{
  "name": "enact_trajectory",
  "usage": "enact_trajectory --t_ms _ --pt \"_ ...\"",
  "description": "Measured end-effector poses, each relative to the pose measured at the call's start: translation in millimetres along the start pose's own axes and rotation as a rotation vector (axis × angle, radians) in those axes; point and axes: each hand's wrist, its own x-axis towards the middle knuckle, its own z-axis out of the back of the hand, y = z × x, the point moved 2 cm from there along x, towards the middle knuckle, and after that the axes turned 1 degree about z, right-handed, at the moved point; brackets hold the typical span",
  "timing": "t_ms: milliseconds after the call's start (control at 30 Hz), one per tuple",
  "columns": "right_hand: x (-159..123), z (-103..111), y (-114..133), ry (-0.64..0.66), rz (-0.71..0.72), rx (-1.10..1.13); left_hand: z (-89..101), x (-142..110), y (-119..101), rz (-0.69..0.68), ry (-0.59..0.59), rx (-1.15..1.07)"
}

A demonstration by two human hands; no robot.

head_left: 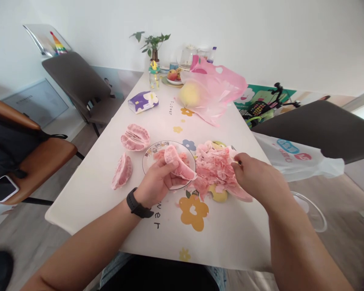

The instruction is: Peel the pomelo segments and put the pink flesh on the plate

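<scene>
- While the bare left hand [156,182] holds a soft pink pomelo segment [178,162] above a small round white plate with a cartoon-printed rim [146,161], its grip is pressed together, with the fingers curled around the fleshy piece.
- A black wristwatch with a rubber strap [138,204] circles the left wrist.
- The bare right hand [257,182] sits at the edge of a heap of torn pink pomelo membrane [214,169], its grip pinching a strip of that heap between thumb and fingertips.
- Pale yellow-green pomelo rind [218,195] lies under the heap and pokes out beside the right hand.
- Two chunky clusters of pink pomelo flesh sit on the table left of the plate, one rounded cluster [135,137] and one wedge-shaped cluster [122,171], apart from each other.
- The long white table [79,206] carries printed orange and blue flowers.
- Farther along it, a whole yellow pomelo [189,94] rests against a crumpled translucent pink plastic bag [221,87].
- A purple-and-white tissue packet [143,102] lies nearer the left edge.
- At the far end stand a small green potted plant [151,45] and a white plate of red apples [172,77].
- A black smartphone [3,188] rests on a tan leather chair [39,161] at the left.
</scene>
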Motion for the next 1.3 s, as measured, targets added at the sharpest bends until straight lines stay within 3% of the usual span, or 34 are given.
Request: enact_trajectory --t_ms 133,200,333,500,567,667,733,833,933,1000,1067,1133,1200,1300 --pt "-3 -4 -3 0.017 0.001 -0.008 -1.4 -1 0 -0.021 -0.002 0.032" --pt "-5 -4 -3 -0.059 -0.007 0.011 -1.8 -1 0 -0.03 -0.007 0.049" --pt "-15 -1 9 -0.226 0.15 0.157 -1.7 -1 2 -0.05 -0.007 0.07" --pt "-35 8 43 -0.131 0.239 0.596 -3.2 -2 2 -0.053 -0.008 0.056" --pt "-45 10 61 -0.02 0.261 0.815 -4.6 -3 1 -0.047 0.013 0.057" --pt "-55 8 83 0.095 0.183 0.989 -4.9 -2 1 -0.054 0.029 0.069" --pt "-59 5 91 0.097 0.107 1.051 -3.8 -2 1 -0.062 0.015 0.076" --pt "-60 2 96 0.0 0.051 1.071 -2.9 -1 2 -0.06 0.007 0.086" --pt "-62 1 100 -0.159 0.104 0.979 -4.0 -2 2 -0.044 -0.002 0.045" --pt "-66 0 106 -0.276 0.199 0.866 -5.4 -2 2 -0.018 -0.016 -0.015" --pt "-71 -2 116 -0.353 0.393 0.751 -6.8 -2 1 0.001 -0.028 -0.067" --pt "-77 -5 125 -0.361 0.632 0.681 -7.4 -1 0 -0.003 -0.039 -0.095" --pt "-82 -8 127 -0.309 0.762 0.677 -6.8 -1 -1 -0.022 -0.046 -0.111" --pt "-79 -7 112 -0.222 0.643 0.718 -4.5 0 -3 -0.041 -0.038 -0.13"
